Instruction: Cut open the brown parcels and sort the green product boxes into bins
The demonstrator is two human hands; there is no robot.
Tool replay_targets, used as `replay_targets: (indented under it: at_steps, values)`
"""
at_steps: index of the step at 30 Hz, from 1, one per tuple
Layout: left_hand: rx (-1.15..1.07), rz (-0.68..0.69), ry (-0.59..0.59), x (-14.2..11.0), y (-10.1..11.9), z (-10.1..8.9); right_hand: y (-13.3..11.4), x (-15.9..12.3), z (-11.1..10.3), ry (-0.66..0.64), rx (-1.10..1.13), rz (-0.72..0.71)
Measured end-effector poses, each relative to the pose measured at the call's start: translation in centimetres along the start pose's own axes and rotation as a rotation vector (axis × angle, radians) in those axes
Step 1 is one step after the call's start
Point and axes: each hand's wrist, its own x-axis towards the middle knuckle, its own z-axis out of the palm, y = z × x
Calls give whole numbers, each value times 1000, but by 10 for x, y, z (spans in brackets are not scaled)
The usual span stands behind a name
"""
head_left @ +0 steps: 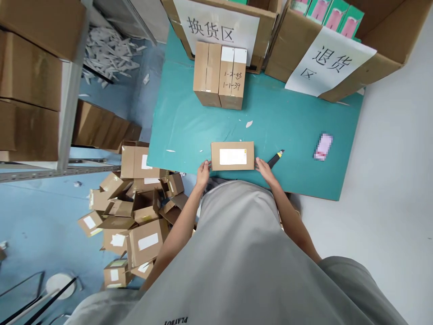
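Note:
A small brown cardboard box with a white label on top lies at the near edge of the green table. My left hand is at its left end, fingers against the side. At the opposite end, my right hand has its fingertips at the box's lower right edge. The two hands hold the box between them. Just right of my right hand lies a black utility knife with a yellow band.
Two brown boxes stand on the green table, before large open cartons with paper signs. A blurred pink item lies at right. Opened boxes are heaped on the floor left of me, near a shelf.

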Motion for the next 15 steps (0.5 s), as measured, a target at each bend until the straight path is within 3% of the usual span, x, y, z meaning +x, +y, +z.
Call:
replay_targets:
  at_steps: [3, 7, 15]
  values:
    - [4, -68, -15, -11, -2, -2, 1, -4, -4, -15, 2, 30]
    - [5, -56, -64, -20, 9, -3, -4, -9, 1, -81, -12, -78]
    - [85, 218, 18, -14, 64, -25, -46, -18, -3, 84, -112, -415]
